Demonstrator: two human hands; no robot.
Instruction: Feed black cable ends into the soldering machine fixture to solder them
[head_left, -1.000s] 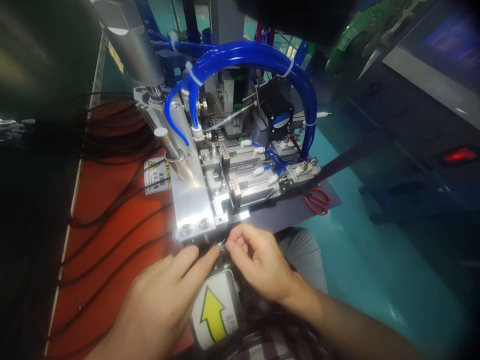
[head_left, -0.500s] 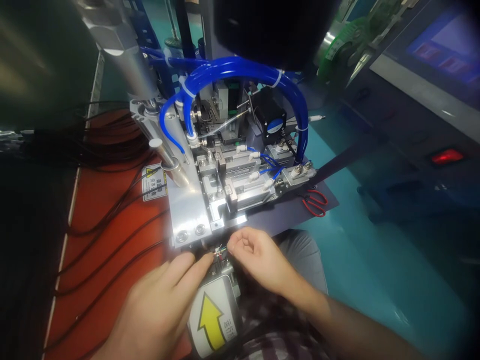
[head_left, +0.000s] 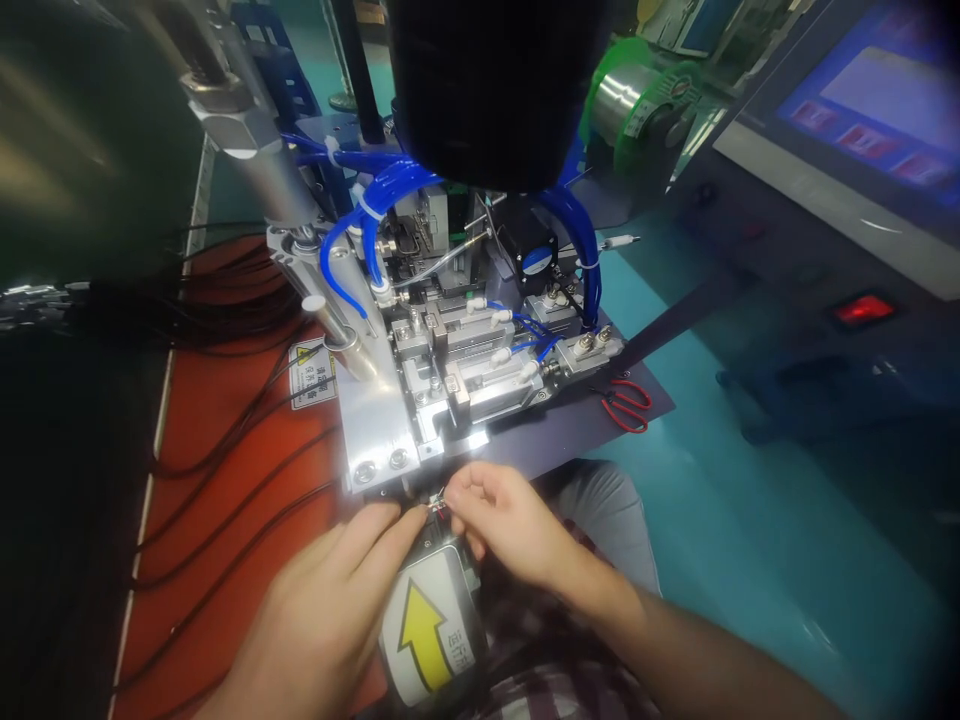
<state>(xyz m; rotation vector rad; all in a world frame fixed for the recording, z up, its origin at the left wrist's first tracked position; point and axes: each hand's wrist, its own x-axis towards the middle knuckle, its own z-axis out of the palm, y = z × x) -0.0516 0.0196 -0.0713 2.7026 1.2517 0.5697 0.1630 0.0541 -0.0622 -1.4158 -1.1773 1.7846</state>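
Note:
At the front of the machine, my left hand (head_left: 330,575) reaches in with its fingers pressed together. Its fingertips touch a small, shiny metal piece (head_left: 436,504), too small to name. From the other side, my right hand (head_left: 510,520) pinches a thin wire, mostly covered by the fingertips, right beside that piece. Both hands are just in front of the metal plate (head_left: 382,440) and above a white label with a yellow arrow (head_left: 422,632). My fingers hide much of the spot where they meet.
Pneumatic cylinders (head_left: 495,380) with blue hoses (head_left: 577,230) stand behind the hands. Red-handled scissors (head_left: 627,405) lie on the dark base at right. Black cables (head_left: 247,430) cross the red surface at left. A solder-like wire spool (head_left: 626,100) and a control screen (head_left: 862,110) are farther right.
My right hand has moved slightly left and closer to the small metal piece, covering the greenish wire that showed before. My left hand stays nearly in place. The head view has shifted a little.

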